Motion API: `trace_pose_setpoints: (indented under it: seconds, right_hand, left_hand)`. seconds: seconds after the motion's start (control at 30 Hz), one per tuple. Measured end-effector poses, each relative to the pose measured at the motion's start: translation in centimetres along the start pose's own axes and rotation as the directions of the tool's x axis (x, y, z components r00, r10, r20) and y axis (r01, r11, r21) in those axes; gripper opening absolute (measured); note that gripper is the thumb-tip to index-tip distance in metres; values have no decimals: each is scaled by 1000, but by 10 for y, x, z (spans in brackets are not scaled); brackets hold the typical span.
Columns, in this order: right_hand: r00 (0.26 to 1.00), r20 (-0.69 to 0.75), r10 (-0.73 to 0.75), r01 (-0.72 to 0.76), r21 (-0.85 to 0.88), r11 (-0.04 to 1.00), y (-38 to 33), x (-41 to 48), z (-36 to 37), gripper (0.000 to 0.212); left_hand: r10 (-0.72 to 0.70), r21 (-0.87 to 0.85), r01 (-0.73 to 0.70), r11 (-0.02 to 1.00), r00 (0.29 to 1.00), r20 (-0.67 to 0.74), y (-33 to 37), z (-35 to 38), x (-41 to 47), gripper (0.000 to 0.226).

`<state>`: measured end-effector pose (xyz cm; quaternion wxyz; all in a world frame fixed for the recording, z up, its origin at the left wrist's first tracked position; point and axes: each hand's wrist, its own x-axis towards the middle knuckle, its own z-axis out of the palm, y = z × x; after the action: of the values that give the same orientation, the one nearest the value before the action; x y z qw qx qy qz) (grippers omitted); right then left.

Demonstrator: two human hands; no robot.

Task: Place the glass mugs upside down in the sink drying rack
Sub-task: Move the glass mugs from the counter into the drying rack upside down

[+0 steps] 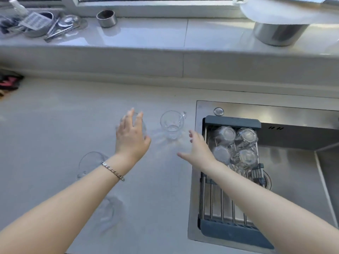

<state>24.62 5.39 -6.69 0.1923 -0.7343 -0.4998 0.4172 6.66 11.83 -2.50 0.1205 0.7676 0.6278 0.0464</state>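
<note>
My left hand (131, 136) curls around the near side of a clear glass mug (144, 125) that stands on the counter, its fingers reaching over the rim. Just to the right, a second glass mug (172, 125) stands upright with its handle pointing to the far right. My right hand (199, 150) hovers open beside it, fingers spread, not touching. Two more mugs rest on the counter: one (89, 161) behind my left forearm, and another (110, 214), blurred, under it. The drying rack (233, 122) spans the sink and holds several mugs upside down (226, 135) at its far end.
The steel sink (293, 180) lies right of the rack, and the near bars of the rack (220, 208) are bare. On the raised window ledge sit a steel pot (278, 34), a small metal cup (106, 18) and a pile of utensils (36, 24).
</note>
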Motion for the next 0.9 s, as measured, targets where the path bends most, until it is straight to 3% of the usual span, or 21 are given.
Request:
trace_pose_setpoints:
  seconds: [0.13,0.23,0.3,0.47,0.63,0.73,0.9]
  right_hand:
    - [981,-122,150,-105,314,944,-27,41,36,102]
    - [931,-311,190,-62,378,924,-30,58,49,96]
    - [922,-336,190,-46,394,918,-25,59,49,88]
    - [967,-201,157,-45,472,880,-5,18,25,69]
    - [984,49,174,-180,361,915,37,-65,-18,50]
    - [934,136,332,-357,280,891,69,-104,-38,65]
    - [799,158,581,-600,124,791,106,-132,-54,59]
  left_hand:
    - [-142,88,129,988,976,163,-33,-3,25,92]
    - [-152,74,138,988,957,247,-41,2,39,96]
    - [-151,24,149,988,958,243,-42,7,44,92]
    - [-208,-36,218,975,962,179,-34,4,39,84]
    - [-98,-96,117,988,979,181,-4,6,-6,81]
    - [-20,-204,68,977,973,228,23,10,-39,83]
    - [133,-255,-62,965,953,271,66,15,-81,84]
